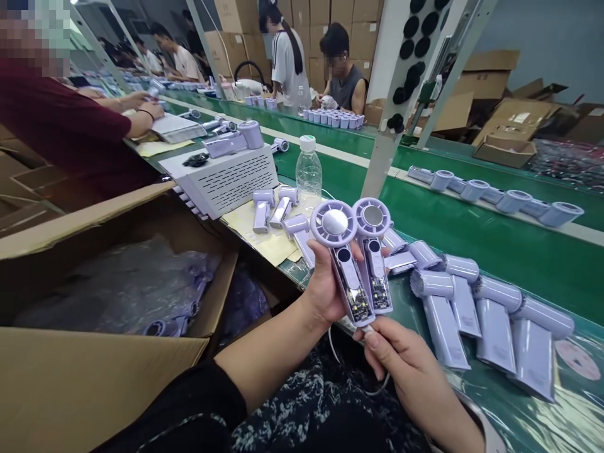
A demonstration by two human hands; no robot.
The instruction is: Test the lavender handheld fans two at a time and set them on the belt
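My left hand [324,289] is wrapped round two lilac handheld fans side by side, heads up. The left fan [349,274] overlaps the right fan [375,270]. Both have round spoked heads with silver centres, and circuit boards show in their handles. My right hand [403,355] pinches the plug of a white charging cable [367,328] at the bottom of the left fan's handle. Whether the plug is fully in cannot be seen. The cable hangs in a loop below my hands. To the right, several lilac fans [493,327] lie on the green bench.
On my left stands an open cardboard box [207,314] with plastic film and fans inside. Ahead are a slotted metal unit [226,182], a plastic bottle [309,170] and a metal post [382,138]. Several fan bodies [514,200] line the conveyor. A person in a maroon sleeve [70,126] works at left.
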